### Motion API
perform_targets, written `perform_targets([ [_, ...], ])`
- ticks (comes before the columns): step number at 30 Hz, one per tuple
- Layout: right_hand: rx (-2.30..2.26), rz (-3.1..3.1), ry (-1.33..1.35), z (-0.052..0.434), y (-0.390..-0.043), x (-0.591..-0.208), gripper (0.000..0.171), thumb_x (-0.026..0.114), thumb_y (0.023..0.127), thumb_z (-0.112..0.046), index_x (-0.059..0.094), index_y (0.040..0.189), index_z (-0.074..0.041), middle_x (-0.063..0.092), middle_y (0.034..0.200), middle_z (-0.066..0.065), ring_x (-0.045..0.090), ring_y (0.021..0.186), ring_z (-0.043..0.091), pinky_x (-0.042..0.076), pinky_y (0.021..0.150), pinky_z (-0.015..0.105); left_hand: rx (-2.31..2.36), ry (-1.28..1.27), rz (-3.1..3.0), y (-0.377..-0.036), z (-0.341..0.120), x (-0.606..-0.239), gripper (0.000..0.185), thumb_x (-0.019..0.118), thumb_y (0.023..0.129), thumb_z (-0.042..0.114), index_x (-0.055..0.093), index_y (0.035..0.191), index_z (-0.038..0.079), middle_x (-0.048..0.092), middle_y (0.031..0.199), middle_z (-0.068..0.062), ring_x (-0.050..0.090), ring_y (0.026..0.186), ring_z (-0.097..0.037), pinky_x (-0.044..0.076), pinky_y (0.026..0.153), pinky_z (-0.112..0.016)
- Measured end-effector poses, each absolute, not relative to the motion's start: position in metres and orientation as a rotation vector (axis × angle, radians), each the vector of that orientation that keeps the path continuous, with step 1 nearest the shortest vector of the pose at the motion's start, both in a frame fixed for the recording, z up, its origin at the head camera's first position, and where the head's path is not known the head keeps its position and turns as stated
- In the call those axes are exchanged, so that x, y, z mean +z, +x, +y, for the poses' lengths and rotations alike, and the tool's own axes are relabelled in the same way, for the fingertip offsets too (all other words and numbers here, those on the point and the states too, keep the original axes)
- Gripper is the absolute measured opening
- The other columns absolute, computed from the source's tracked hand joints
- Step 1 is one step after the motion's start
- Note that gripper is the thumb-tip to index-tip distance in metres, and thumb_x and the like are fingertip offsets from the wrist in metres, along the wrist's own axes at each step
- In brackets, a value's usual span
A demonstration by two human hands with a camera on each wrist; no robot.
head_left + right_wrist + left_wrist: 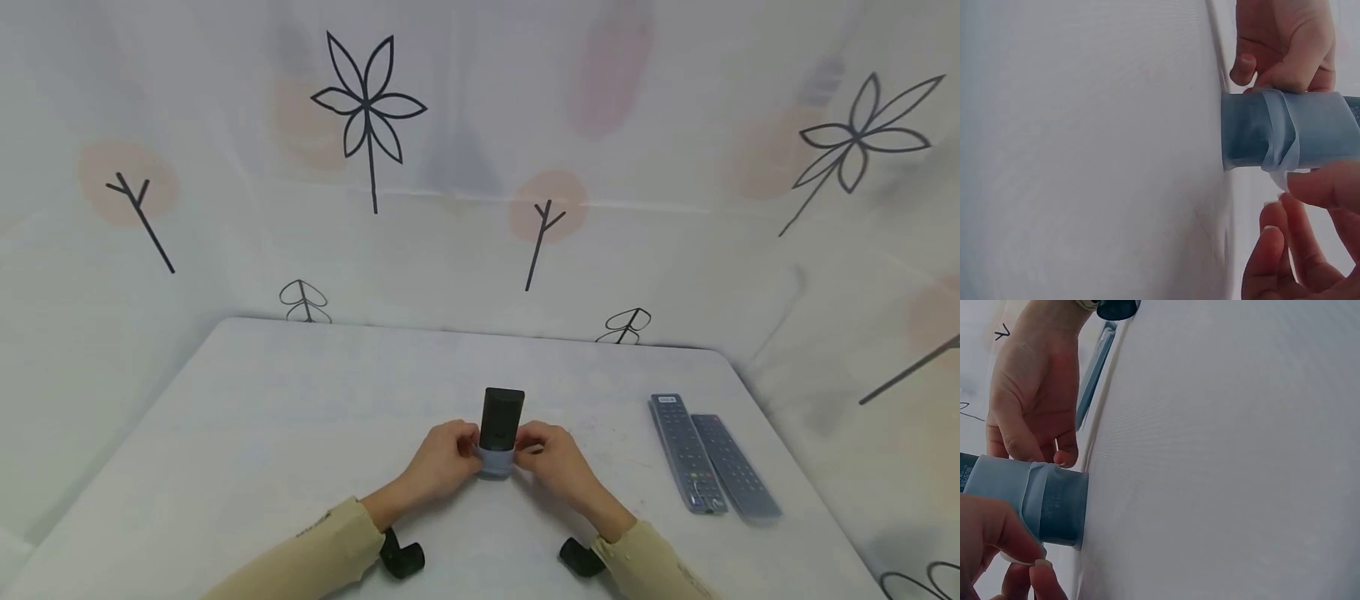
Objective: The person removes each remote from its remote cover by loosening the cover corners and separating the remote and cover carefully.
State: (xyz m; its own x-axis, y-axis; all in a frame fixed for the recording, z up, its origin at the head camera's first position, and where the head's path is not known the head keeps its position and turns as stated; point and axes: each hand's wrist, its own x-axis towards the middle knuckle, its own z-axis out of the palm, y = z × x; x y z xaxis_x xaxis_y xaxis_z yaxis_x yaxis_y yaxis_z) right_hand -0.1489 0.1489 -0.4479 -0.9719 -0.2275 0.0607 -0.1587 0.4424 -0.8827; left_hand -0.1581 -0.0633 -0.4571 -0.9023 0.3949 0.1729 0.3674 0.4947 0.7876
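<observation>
A dark remote control (502, 417) stands upright on the table, its lower end inside a translucent bluish cover (496, 462) whose upper part is folded over in a band. From the left side, my left hand (444, 458) pinches the cover's edge between thumb and fingers; the left wrist view shows a pale flap of the cover (1000, 478) at those fingertips. On the opposite side my right hand (557, 460) pinches the cover's edge too, and in the right wrist view its thumb and fingertips meet at a thin flap of the cover (1319, 125).
Two remotes in clear covers, a longer one (686, 454) and a second one (735, 467), lie side by side on the right of the white table (337, 375). A patterned cloth (465, 167) hangs behind and around the table. Black devices (403, 560) sit at both wrists.
</observation>
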Motion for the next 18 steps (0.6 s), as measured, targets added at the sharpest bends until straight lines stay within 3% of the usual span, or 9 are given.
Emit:
perform_targets([
  [10,-1.675,2.682,-0.346,0.153,-0.144,-0.429,0.027,0.075,0.083,0.006,0.073,0.101,-0.014,0.068,0.098,-0.002,0.064,0.098,0.019,0.053,0.083,0.033,1.362,0.685,2.724,-0.157,-0.063,-0.456,0.017,0.068,0.076,-0.002,0.059,0.078,0.012,0.049,0.070,0.003,0.046,0.068,-0.011,0.037,0.059,-0.026],
  [18,-1.846,2.640,-0.372,0.156,-0.137,-0.403,0.032,0.072,0.087,0.003,0.070,0.115,-0.012,0.069,0.110,0.002,0.064,0.102,0.021,0.052,0.086,0.029,1.366,0.667,2.710,-0.158,-0.061,-0.455,0.017,0.067,0.077,-0.003,0.059,0.079,0.012,0.049,0.070,0.003,0.046,0.068,-0.012,0.038,0.059,-0.026],
])
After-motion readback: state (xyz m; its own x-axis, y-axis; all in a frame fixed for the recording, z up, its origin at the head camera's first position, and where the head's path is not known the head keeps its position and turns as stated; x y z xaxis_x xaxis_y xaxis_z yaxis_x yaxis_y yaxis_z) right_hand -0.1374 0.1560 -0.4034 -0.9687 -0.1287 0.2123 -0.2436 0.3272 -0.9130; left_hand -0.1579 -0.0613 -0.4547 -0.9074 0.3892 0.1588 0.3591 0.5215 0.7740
